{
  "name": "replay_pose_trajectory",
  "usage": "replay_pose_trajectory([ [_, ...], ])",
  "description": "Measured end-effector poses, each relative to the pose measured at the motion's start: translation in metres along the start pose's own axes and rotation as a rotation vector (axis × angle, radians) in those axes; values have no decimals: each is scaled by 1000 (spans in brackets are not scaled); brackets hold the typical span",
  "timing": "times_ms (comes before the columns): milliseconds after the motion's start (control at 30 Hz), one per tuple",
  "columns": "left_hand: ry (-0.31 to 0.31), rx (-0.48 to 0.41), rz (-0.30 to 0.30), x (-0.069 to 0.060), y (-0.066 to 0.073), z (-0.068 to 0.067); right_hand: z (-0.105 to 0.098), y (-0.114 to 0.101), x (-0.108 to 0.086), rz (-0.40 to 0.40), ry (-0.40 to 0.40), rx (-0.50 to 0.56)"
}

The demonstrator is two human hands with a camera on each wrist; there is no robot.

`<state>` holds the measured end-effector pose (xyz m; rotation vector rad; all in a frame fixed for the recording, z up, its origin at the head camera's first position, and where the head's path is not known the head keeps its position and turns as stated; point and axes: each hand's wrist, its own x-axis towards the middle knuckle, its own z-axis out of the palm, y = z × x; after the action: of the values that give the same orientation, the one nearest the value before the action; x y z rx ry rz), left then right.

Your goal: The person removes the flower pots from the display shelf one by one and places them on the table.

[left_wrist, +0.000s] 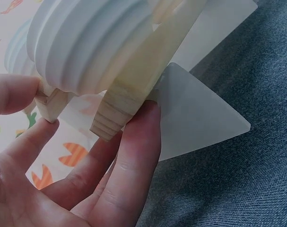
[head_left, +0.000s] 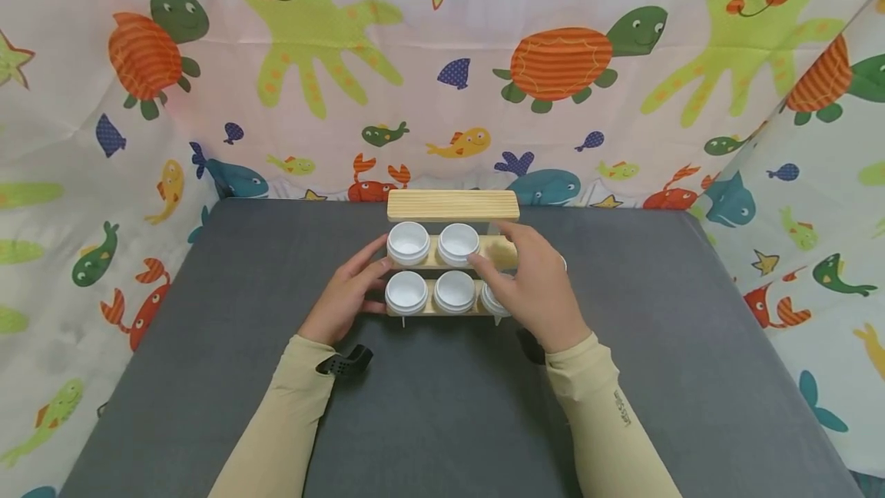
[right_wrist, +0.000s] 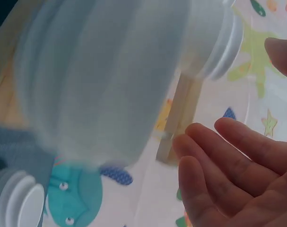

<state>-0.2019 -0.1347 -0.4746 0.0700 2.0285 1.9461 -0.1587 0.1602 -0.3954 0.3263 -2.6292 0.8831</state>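
- Head view: a tiered wooden rack (head_left: 434,258) is set on a grey cloth-covered table (head_left: 442,421), near its back edge and between the two hands.
- Its left end is held by the left hand (head_left: 346,290); in the left wrist view the fingers (left_wrist: 139,142) are seen curled and pressed against the ends of the wooden boards, beside a translucent support (left_wrist: 204,113).
- The right end is partly covered by the right hand (head_left: 542,290). In the right wrist view its fingers (right_wrist: 238,161) are held loosely extended, nothing is gripped, and the thumb is spread well apart from them; whether the board edge is touched by a fingertip cannot be told.
- Two ribbed white jars (head_left: 408,243) are carried side by side on the middle board (head_left: 499,250), and bare wood is shown to their right.
- Three more white jars (head_left: 454,292) are lined up on the front board (head_left: 432,306), the rightmost partly hidden by the right hand.
- The back board (head_left: 452,206) is left bare.
- A separate white jar (right_wrist: 18,203) is seen apart from the rack, at the lower left of the right wrist view.
- Both forearms are covered by beige sleeves (head_left: 276,413), and the background is filled by a sea-creature-print cloth (head_left: 415,37).
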Motion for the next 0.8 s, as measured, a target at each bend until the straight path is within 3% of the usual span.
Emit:
replay_pose_trajectory([
  [333, 2, -6, -6, 1, -1, 0, 16, -25, 13, 3, -68, -1],
  [800, -13, -25, 1, 0, 0, -2, 25, -34, 26, 105, -177, -86],
])
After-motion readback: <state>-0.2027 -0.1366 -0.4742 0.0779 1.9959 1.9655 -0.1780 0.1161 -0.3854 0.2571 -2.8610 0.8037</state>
